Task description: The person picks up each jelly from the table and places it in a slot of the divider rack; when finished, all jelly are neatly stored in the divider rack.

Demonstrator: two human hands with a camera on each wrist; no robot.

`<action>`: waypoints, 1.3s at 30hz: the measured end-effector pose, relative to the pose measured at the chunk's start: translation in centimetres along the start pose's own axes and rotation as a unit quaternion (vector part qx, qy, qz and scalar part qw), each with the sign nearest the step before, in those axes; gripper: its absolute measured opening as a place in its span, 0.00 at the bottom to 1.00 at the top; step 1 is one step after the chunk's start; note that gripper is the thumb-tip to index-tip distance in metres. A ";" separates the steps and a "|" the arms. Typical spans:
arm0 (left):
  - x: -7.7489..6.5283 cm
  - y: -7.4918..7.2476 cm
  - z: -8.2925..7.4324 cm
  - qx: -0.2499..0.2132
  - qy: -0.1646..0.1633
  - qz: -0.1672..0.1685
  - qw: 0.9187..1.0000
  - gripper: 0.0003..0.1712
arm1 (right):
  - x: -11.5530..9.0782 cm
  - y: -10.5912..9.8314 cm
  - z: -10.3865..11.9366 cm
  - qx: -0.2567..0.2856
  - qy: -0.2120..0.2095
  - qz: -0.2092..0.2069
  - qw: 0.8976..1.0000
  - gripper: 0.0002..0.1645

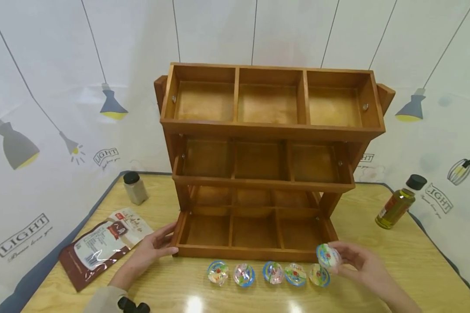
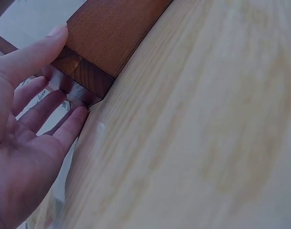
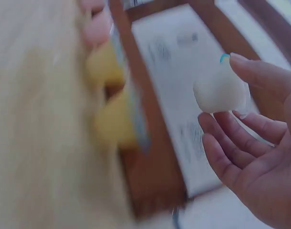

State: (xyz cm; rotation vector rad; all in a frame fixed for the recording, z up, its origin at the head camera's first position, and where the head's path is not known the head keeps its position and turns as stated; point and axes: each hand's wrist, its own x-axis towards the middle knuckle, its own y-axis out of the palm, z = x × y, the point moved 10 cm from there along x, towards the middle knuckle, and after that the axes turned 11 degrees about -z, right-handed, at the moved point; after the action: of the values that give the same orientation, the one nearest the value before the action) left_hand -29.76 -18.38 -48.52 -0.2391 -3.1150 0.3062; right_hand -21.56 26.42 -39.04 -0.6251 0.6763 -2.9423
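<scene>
My right hand [image 1: 358,265] pinches a small white jelly cup [image 1: 328,255] with a printed lid, just off the front right corner of a three-tier wooden shelf [image 1: 254,253]. In the right wrist view, thumb and fingertips hold the sides of the pale jelly cup [image 3: 219,90]. My left hand [image 1: 150,250] grips the shelf's bottom left front corner, thumb on the front face and fingers along the side, as the left wrist view shows on the wooden corner [image 2: 88,71]. Several jelly cups [image 1: 273,273] stand in a row before the shelf.
A brown and white food packet [image 1: 102,243] lies at the left, with a black-capped spice jar [image 1: 135,189] behind it. An oil bottle [image 1: 399,202] stands at the right. A printed backdrop [image 1: 82,52] hangs behind the table [image 1: 172,291].
</scene>
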 end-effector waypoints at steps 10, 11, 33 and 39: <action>0.1 0.0 -0.1 -0.004 0.022 0.012 1.000 0.43 | 7.5 12.2 4.7 0.096 0.081 0.096 0.987 0.28; 0.1 -0.2 -0.1 -0.002 0.022 0.009 1.000 0.43 | 8.2 13.7 5.0 0.091 0.084 0.100 0.987 0.29; -0.2 -0.2 0.0 -0.001 0.013 0.004 1.000 0.42 | 13.8 29.8 2.2 -0.128 0.145 0.132 0.972 0.31; -0.1 -0.2 0.3 0.020 0.001 0.003 1.000 0.42 | 14.2 30.0 1.6 -0.101 0.176 0.094 0.975 0.31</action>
State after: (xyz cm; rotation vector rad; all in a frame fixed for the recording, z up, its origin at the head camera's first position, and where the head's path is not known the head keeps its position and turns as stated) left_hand -29.66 -18.68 -48.80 -0.2470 -3.1021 0.3686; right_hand -34.89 -3.36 -45.37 -0.0358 1.0134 -2.8484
